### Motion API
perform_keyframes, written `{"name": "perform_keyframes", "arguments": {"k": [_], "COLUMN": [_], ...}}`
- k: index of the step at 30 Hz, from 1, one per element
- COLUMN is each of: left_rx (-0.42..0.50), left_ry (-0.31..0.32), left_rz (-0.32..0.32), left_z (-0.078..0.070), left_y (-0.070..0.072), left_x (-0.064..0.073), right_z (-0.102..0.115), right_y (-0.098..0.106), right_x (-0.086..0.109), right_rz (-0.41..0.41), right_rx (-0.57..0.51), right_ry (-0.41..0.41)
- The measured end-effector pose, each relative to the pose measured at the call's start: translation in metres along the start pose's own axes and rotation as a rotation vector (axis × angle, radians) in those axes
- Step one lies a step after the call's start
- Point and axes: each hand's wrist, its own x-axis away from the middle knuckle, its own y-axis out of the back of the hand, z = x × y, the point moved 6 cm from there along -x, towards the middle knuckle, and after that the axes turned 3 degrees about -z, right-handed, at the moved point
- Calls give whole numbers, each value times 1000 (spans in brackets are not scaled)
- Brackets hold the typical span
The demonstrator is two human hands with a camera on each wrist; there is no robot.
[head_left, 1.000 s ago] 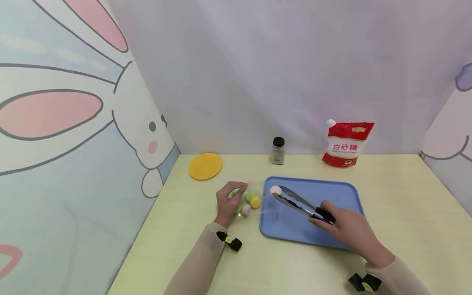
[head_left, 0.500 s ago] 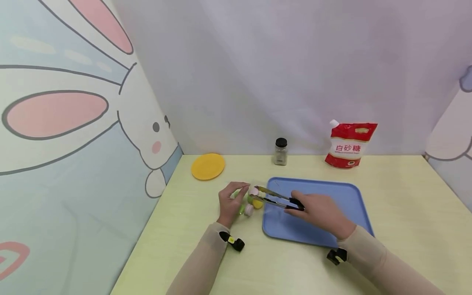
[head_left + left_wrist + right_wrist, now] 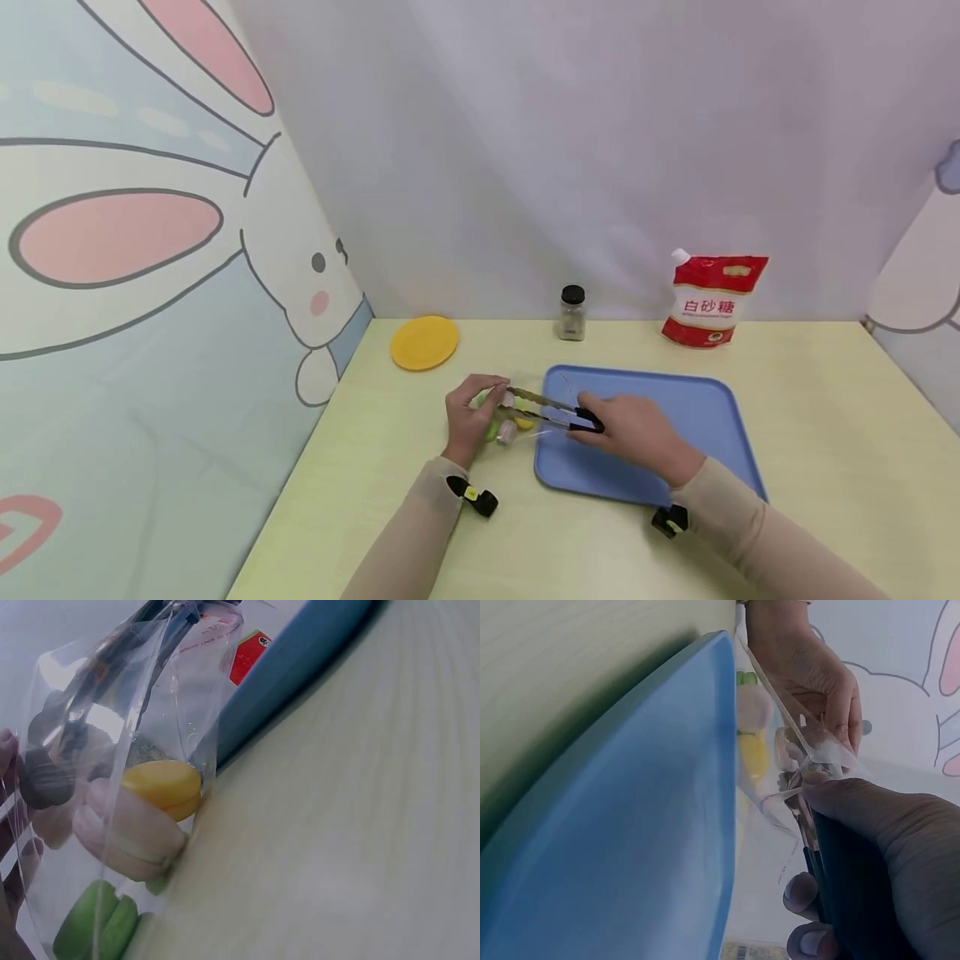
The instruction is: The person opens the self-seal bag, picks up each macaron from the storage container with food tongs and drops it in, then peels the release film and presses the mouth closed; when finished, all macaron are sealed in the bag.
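Note:
My left hand pinches the upper edge of a clear plastic bag. Inside lie several macarons, among them a yellow macaron, a pink macaron and a green macaron. My right hand grips metal tongs by their black handles, over the left part of the blue tray. The tong arms reach into the bag's mouth, with a pale pink macaron between the tips, close to my left fingers. Bag film partly blurs the tips in the left wrist view.
Behind the bag lies a yellow plate. A small black-lidded jar stands at the back, and a red and white sugar pouch is farther right. The wall runs along the table's back edge.
My right hand has moved left from over the tray, bringing the tongs and the pale pink macaron into the bag. The left hand keeps its pinch in nearly the same place.

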Motion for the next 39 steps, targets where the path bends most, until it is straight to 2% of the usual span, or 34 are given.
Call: {"name": "perform_keyframes", "arguments": {"k": [6, 11, 15, 18, 21, 23, 26, 29, 31, 34, 37, 39], "left_rx": [-11, -9, -5, -5, -6, -7, -7, -8, -7, -6, -47, -113], "left_ry": [-17, -22, -30, -31, -33, -29, -27, -26, -20, 2, 38, 64], "left_rz": [0, -1, -5, -8, -8, -8, -12, -6, 3, 18, 62, 127], "left_z": [-1, -3, -4, -4, -3, -3, -2, -2, -3, -2, -2, -3], "left_y": [1, -2, -2, -1, 0, -1, -1, -1, -2, -2, -2, -2], "left_x": [0, -4, -6, -6, -6, -7, -6, -4, -3, -3, -8, -15], "right_z": [-2, -7, -14, -24, -44, -66, -107, -148, -168, -188, -195, -195], "right_y": [-3, 7, 24, 38, 52, 58, 60, 56, 54, 54, 54, 52], "right_x": [2, 9, 25, 46, 72, 93, 128, 168, 192, 213, 220, 221], "right_rz": [15, -3, -20, -52, -101, -144, -195, -179, -165, -169, -207, -215], "right_rx": [-13, -15, -22, -50, -95, -129, -177, -197, -196, -179, -168, -159], "right_ry": [-25, -58, -98, -154, -263, -373, -607, -880, -1006, -1089, -1087, -1079]}}
